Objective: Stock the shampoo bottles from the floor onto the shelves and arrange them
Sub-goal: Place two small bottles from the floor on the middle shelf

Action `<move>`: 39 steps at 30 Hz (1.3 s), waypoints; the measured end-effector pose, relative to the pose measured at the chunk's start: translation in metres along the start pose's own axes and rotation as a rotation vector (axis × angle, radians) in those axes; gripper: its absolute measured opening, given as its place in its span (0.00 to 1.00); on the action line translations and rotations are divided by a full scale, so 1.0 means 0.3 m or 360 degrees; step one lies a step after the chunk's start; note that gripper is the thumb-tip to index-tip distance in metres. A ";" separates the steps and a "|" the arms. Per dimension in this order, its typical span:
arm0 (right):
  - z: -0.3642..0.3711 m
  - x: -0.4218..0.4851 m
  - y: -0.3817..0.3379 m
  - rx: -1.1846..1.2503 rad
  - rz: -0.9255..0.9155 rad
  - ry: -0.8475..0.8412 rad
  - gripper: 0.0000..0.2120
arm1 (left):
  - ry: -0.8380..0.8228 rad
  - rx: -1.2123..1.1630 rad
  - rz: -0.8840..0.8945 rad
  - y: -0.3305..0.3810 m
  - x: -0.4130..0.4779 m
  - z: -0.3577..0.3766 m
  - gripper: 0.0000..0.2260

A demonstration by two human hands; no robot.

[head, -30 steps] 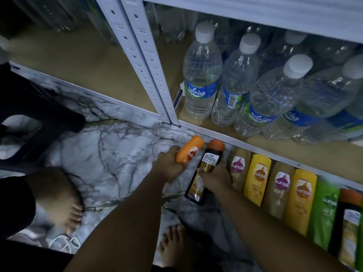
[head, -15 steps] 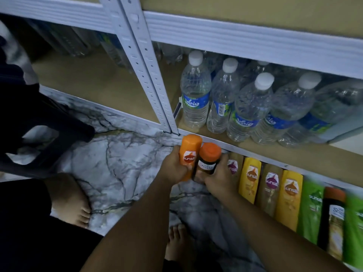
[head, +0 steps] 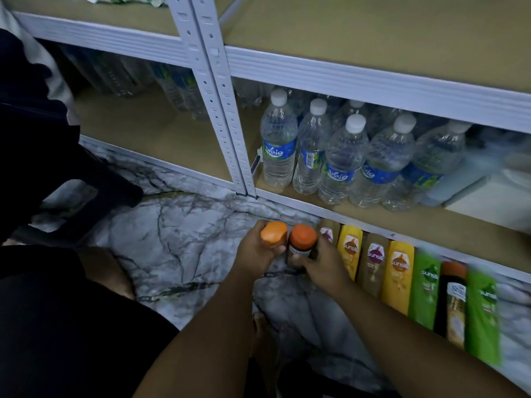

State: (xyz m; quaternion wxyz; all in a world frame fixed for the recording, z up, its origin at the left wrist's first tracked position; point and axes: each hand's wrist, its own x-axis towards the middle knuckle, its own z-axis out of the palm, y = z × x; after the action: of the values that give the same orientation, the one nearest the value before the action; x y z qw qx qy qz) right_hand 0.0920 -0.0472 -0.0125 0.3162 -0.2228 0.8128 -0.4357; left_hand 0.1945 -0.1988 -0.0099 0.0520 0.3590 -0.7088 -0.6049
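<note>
Watching this from a step back, so take it as a bystander's two cents. The person has a bottle in each fist. Their left hand (head: pixel 254 252) is wrapped round an all-orange bottle (head: pixel 273 235), fingers curled tight just under the cap. Their right hand (head: pixel 323 268) is curled round a dark bottle with an orange cap (head: pixel 302 241). The two bottles are upright and nearly touching, down low at the left end of the row of shampoo bottles (head: pixel 398 268) lying side by side on the marble floor (head: pixel 178 239) against the foot of the rack. Can't tell from here if their bases are clear of the floor.

The bottom shelf (head: pixel 431 222) has water bottles (head: pixel 342 159) crowding its near edge, so I reckon the bare board above (head: pixel 373 27) is the better spot.

What I'd do:
- Both grips look high up by the caps, so shift them down onto the bodies or the bottles may swing.
- Lift straight up first, then go far and over the white rail. Going diagonal risks clipping it or the upright post (head: pixel 212 110).
- Watch the right forearm, it hangs just over the floor row and could roll a few.
- Set one down at a time, far back, label facing near.
- Keep same colours together so there's less rearranging later.
</note>
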 end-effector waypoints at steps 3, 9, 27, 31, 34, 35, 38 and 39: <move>-0.031 -0.024 -0.025 -0.0086 -0.0037 -0.0049 0.30 | 0.0027 -0.0065 -0.0007 0.026 -0.025 0.005 0.23; -0.140 -0.095 -0.152 0.0085 -0.0186 0.0085 0.27 | 0.0035 -0.0087 0.0197 0.261 -0.107 -0.038 0.22; -0.734 -0.168 -1.079 0.0213 -0.1087 0.0633 0.23 | 0.0240 -0.0167 0.1303 1.335 -0.228 -0.239 0.23; -0.783 -0.058 -1.146 0.0123 -0.1066 0.0577 0.21 | 0.0308 -0.0220 0.1278 1.391 -0.117 -0.219 0.21; -0.799 0.011 -1.160 0.0110 -0.1041 0.0596 0.20 | 0.0264 -0.0229 0.1208 1.390 -0.051 -0.201 0.21; -0.803 0.029 -1.162 0.0116 -0.1043 0.0588 0.21 | 0.0260 -0.0260 0.1199 1.390 -0.034 -0.200 0.21; -0.804 0.071 -1.136 0.0106 -0.1015 0.0449 0.28 | 0.0170 -0.0291 0.1172 1.385 0.016 -0.215 0.25; -0.799 0.084 -1.112 0.0058 -0.0997 0.0394 0.30 | 0.0104 -0.0233 0.1158 1.372 0.035 -0.224 0.29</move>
State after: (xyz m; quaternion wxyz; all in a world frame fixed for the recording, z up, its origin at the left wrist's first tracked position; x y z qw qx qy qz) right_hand -0.0664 -0.1012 0.3634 0.0697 -0.4013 0.7292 -0.5498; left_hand 0.0374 -0.2556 0.3723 0.3117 0.0981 -0.7429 -0.5842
